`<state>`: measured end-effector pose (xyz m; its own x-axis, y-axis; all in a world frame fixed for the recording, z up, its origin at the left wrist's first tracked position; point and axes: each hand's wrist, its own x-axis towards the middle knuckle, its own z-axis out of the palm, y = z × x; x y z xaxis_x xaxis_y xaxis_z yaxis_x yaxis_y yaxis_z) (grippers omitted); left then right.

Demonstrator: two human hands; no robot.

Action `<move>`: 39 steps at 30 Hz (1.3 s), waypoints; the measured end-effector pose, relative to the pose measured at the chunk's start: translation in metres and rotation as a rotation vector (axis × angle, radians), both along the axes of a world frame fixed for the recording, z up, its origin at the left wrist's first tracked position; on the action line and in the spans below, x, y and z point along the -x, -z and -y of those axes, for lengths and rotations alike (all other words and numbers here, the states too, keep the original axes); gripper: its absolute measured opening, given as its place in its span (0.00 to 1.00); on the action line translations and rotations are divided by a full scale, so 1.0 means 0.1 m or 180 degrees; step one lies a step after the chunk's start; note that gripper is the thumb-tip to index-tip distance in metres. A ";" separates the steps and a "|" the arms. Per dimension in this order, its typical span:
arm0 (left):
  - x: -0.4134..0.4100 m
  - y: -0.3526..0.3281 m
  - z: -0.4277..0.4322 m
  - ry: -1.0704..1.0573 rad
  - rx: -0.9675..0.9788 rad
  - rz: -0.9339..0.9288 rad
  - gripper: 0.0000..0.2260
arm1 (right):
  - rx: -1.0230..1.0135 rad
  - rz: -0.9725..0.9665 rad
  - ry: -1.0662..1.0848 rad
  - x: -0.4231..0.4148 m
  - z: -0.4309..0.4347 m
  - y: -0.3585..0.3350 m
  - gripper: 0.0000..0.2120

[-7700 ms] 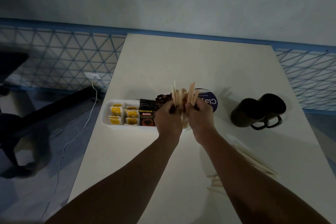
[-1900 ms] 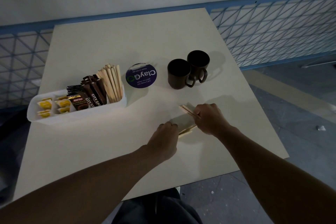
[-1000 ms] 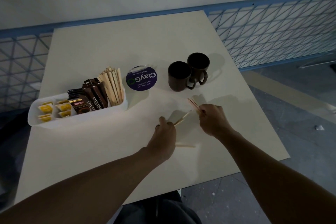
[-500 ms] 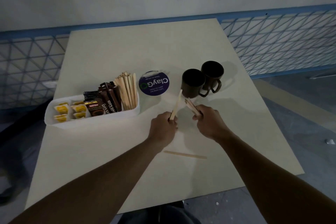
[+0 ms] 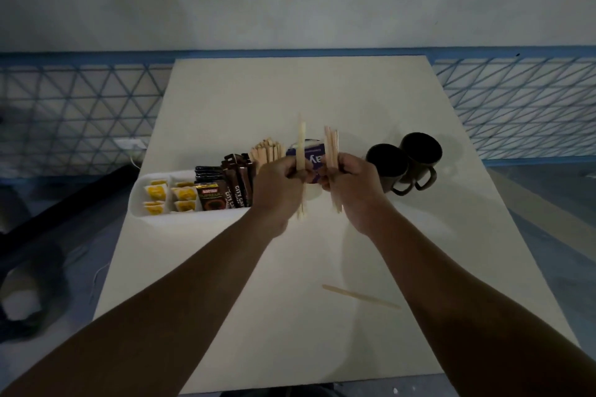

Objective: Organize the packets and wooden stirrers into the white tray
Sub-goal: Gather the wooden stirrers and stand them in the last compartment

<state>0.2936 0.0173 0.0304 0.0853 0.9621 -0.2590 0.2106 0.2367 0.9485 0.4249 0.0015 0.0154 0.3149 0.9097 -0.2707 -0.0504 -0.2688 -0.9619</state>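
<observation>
Nearest, one loose stirrer (image 5: 361,296) lies on my counter (image 5: 290,316). Left hand (image 5: 280,185) grips one upright stirrer (image 5: 301,151), right hand (image 5: 350,185) a bundle (image 5: 331,148), fingers closed. Beyond, white tray (image 5: 138,200) holds yellow packets (image 5: 169,198), brown sachets (image 5: 225,185), stirrers (image 5: 266,151).

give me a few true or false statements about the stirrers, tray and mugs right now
1. Both hands hold wooden stirrers. True: the left hand and right hand each grip some upright.
2. No stirrer is left on the table. False: one loose stirrer lies near the front.
3. The white tray holds only stirrers. False: yellow packets and dark sachets are in it too.
4. Two dark mugs stand right of the hands. True.
</observation>
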 end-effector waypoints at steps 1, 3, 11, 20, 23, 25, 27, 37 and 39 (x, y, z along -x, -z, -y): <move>0.04 -0.03 -0.04 -0.0059 -0.0057 0.0009 0.14 | -0.0052 -0.0145 0.0048 0.05 -0.05 -0.02 0.12; 0.14 -0.10 -0.12 -0.0143 -0.0197 -0.0004 0.13 | -0.0132 -0.0358 0.0039 0.17 -0.15 -0.05 0.12; 0.41 -0.08 -0.28 -0.0517 -0.0496 -0.0183 0.13 | -0.0237 -0.0776 0.0164 0.59 -0.36 -0.10 0.11; 0.45 0.14 -0.22 -0.0475 -0.0740 -0.0915 0.06 | -0.0015 -0.0514 0.0191 0.80 -0.39 0.16 0.12; 0.46 0.21 -0.21 -0.0423 -0.0784 -0.1053 0.06 | 0.0054 -0.0157 0.0098 0.81 -0.36 0.19 0.11; 0.46 0.22 -0.20 -0.0394 -0.0871 -0.1125 0.05 | 0.0083 0.0353 -0.0053 0.81 -0.36 0.20 0.09; 0.46 0.23 -0.20 -0.0371 -0.0969 -0.1212 0.05 | 0.0117 0.0891 -0.0247 0.80 -0.35 0.18 0.09; 0.49 0.05 -0.24 -0.0418 -0.1458 -0.1328 0.11 | -0.0449 0.2230 -0.0302 0.78 -0.36 0.10 0.05; 0.50 0.00 -0.28 -0.0337 -0.1504 -0.1455 0.12 | -0.0473 0.2245 -0.0266 0.77 -0.35 0.06 0.06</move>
